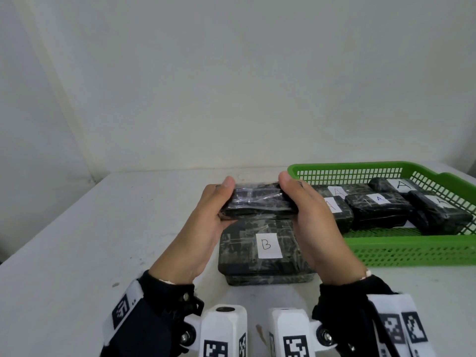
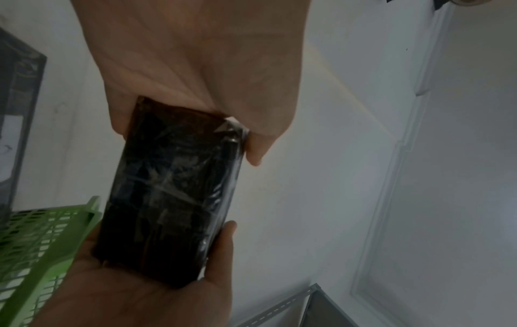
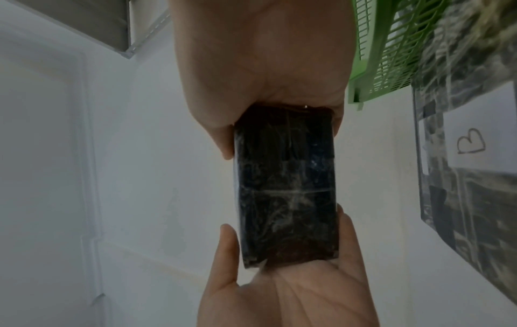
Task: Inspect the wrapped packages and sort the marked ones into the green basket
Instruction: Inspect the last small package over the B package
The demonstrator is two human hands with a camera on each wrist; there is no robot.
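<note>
Between my two hands I hold a black wrapped package point(image 1: 257, 202) level above the table, one hand at each end. My left hand point(image 1: 206, 228) grips its left end and my right hand point(image 1: 316, 222) its right end, thumbs on top. No label shows on the faces of the package point(image 2: 167, 192) point(image 3: 285, 188) that are in view. Under it lies a larger wrapped package with a white "B" label point(image 1: 265, 248). The green basket point(image 1: 345, 166) stands to the right, holding several black packages labelled "A" point(image 1: 378, 210).
The white table point(image 1: 128, 215) stretches bare to the left and ends at a plain wall behind. The basket's corner point(image 2: 42, 243) point(image 3: 391, 55) is close to my right hand. The white wrist camera mounts point(image 1: 224, 331) fill the bottom edge of the head view.
</note>
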